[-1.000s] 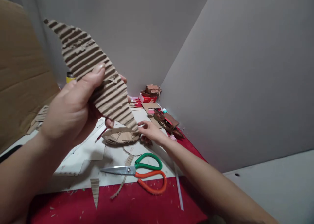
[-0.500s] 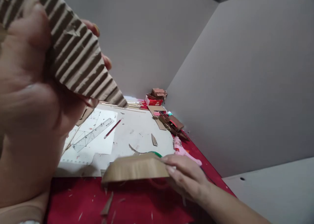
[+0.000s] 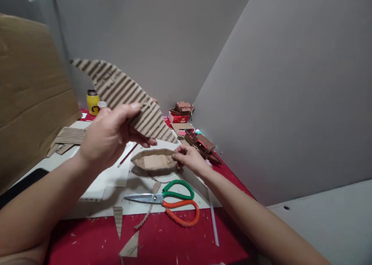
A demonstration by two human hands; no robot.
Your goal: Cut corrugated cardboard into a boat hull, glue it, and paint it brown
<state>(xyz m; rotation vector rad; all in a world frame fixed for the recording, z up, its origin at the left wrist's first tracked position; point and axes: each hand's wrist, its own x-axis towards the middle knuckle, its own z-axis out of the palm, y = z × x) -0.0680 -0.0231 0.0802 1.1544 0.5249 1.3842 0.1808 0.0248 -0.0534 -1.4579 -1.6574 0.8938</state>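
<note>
My left hand (image 3: 112, 131) grips a pointed, leaf-shaped piece of corrugated cardboard (image 3: 124, 90), raised above the table with its ridged face toward me. Thumb in front, fingers mostly behind it. Lower and to the right, my right hand (image 3: 190, 158) pinches one end of a small cardboard boat hull (image 3: 155, 162), which is hollow with low walls and a paler floor piece. Nearer to me lie scissors (image 3: 158, 198) with one green and one orange handle, their blades pointing left. Narrow cardboard offcuts (image 3: 117, 220) are scattered around them.
Brown cardboard models (image 3: 200, 143) and a red box (image 3: 178, 118) stand near the wall at the back right. On the left are a large cardboard sheet (image 3: 31, 90), a yellow bottle (image 3: 93, 102) and a ridged cardboard piece (image 3: 71, 135). A clear stick (image 3: 214, 222) lies on the red cloth.
The cardboard piece in my left hand has moved down, right and away from me. My right hand has carried the hull farther over the white board and tipped its open top into sight.
</note>
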